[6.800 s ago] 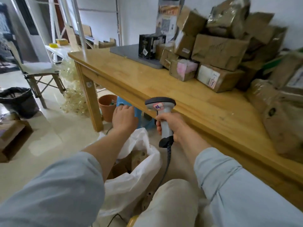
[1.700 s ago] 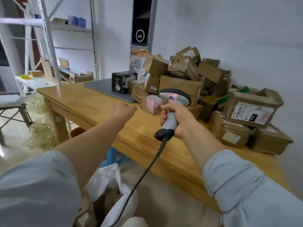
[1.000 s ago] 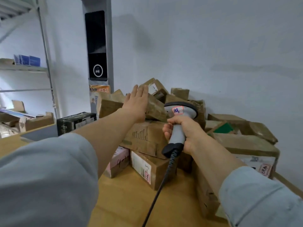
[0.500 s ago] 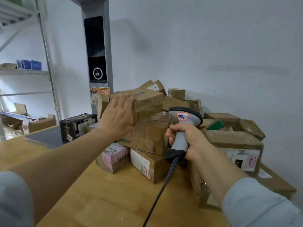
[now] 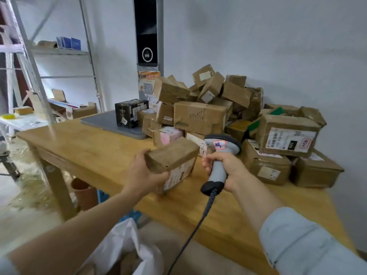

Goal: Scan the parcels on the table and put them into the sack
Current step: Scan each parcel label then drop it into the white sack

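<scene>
My left hand (image 5: 142,172) grips a small brown cardboard parcel (image 5: 171,157), held above the near part of the wooden table (image 5: 95,147); its white label faces down and right. My right hand (image 5: 226,165) holds a grey barcode scanner (image 5: 221,150) by the handle, head right beside the parcel. A pile of brown parcels (image 5: 200,116) fills the back right of the table. The white sack (image 5: 127,247) stands open below the table edge, partly cut off by the frame.
A black box (image 5: 131,112) sits on a grey scale plate (image 5: 107,122) at the back of the table. A tall grey kiosk (image 5: 148,36) stands against the wall. Metal shelving (image 5: 59,56) is at the left. A terracotta pot (image 5: 84,192) stands under the table.
My left hand took a small parcel from the top of the pile and brought it down towards me, next to the scanner. The view dropped, so the sack shows again.
</scene>
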Demonstrator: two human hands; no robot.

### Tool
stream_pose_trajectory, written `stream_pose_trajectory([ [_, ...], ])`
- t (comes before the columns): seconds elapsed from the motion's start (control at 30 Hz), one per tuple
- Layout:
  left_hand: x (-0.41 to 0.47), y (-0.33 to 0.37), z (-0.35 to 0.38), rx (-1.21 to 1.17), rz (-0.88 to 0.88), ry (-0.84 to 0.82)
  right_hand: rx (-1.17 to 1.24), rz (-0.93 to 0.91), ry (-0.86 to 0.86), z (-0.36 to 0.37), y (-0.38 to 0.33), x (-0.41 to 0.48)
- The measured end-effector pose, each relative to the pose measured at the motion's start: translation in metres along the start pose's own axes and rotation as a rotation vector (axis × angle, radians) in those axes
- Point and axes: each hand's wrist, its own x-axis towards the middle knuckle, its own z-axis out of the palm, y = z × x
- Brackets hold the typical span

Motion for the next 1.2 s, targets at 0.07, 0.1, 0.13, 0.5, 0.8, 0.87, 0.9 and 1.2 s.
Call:
stream_pose_trajectory([
  [0.07,0.002,-0.002,-0.011,-0.187,-0.257,-0.032,-0.008,0.024,-0.002,0.003,0.010,-0.005],
  [0.1,0.004,-0.002,-0.016,-0.251,-0.338,-0.046,-0.015,0.034,-0.001,0.005,0.013,-0.006],
  [0.13,0.007,-0.002,-0.021,-0.290,-0.396,-0.059,-0.026,0.043,-0.001,0.007,0.016,-0.008],
  [0.5,0.032,-0.007,-0.051,-0.350,-0.603,-0.045,-0.330,0.064,-0.071,0.009,0.036,-0.017],
  [0.8,0.061,0.017,-0.117,-0.147,-0.462,-0.037,-0.685,-0.167,-0.227,0.038,0.050,-0.034],
  [0.87,0.065,0.019,-0.133,-0.062,-0.424,-0.038,-0.752,-0.213,-0.248,0.050,0.052,-0.036],
  [0.9,0.067,0.019,-0.141,-0.021,-0.412,-0.046,-0.789,-0.238,-0.261,0.056,0.054,-0.037],
  [1.2,0.064,0.009,-0.181,0.264,-0.384,-0.067,-0.965,-0.476,-0.411,0.095,0.065,-0.046],
])
